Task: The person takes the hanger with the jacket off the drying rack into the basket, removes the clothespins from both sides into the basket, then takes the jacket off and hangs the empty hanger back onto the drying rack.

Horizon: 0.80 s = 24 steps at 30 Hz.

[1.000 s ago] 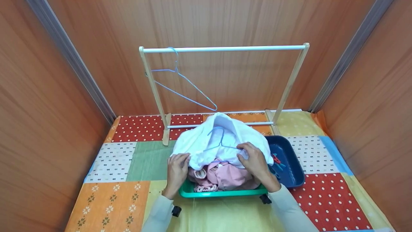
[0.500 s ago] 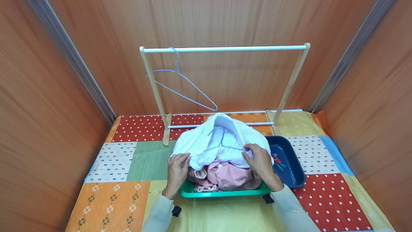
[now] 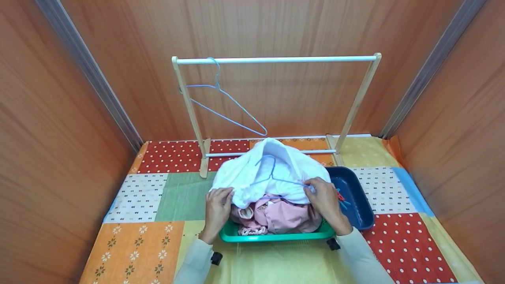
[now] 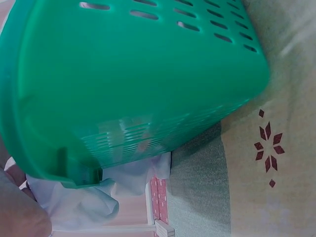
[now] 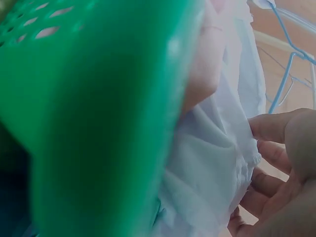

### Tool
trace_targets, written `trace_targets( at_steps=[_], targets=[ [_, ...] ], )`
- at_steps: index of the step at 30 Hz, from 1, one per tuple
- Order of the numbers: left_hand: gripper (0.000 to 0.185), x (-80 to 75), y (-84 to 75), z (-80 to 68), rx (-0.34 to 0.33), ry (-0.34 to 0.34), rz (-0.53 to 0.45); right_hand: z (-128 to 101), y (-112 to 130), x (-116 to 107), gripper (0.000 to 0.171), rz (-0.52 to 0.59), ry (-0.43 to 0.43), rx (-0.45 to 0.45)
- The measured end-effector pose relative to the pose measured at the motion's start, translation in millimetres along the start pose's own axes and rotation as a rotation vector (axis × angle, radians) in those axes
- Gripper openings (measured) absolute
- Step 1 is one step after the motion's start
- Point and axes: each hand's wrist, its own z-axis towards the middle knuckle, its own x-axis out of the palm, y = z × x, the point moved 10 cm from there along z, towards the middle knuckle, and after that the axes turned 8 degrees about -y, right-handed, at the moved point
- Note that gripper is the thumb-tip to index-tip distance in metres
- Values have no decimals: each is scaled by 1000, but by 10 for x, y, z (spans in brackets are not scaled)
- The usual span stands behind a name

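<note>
A white shirt [image 3: 232, 173] lies spread over the pile in the green laundry basket [image 3: 272, 238]. Against its opened front rests a blue wire hanger [image 3: 272, 167], hook upward, its outer ends reaching under the cloth. My left hand [image 3: 217, 207] pinches the shirt's near left edge between thumb and fingers. On the other side, my right hand [image 3: 325, 201] grips the shirt's edge where the hanger's right arm meets it. The right wrist view shows those fingers [image 5: 271, 153] along the white cloth, with part of the hanger [image 5: 284, 81] above them.
Pink clothes [image 3: 284, 216] fill the basket's front. Beside it, a dark blue tray [image 3: 357, 205] holds red and blue clothespins [image 3: 341, 197]. Behind stands a drying rack [image 3: 292, 60] with another blue hanger [image 3: 240, 106] at its left end. Wooden panels enclose three sides.
My right hand has slid rightward and slightly down along the hanger's right arm, drawing the shirt's edge with it. My left hand has stayed in place.
</note>
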Motion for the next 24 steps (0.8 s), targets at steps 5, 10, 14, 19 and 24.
trace_targets(
  at_steps=[5, 10, 14, 19, 24],
  targets=[
    [13, -7, -20, 2, 18, -5, -2, -20, -83, -22, 9, -7, 12, 21],
    [12, -11, -28, -2, 28, -9, -8, -36, -142, -40, 9, -4, 27, 29],
    [13, -3, -9, -6, 12, 1, -6, -54, -187, -55, 8, 14, 34, 22],
    [14, 3, 13, -2, -6, 10, 2, -78, -250, -65, 9, 29, 53, 30],
    [14, -6, -5, 0, 8, 6, 3, -99, -327, -75, 12, 40, 65, 64]
  ],
)
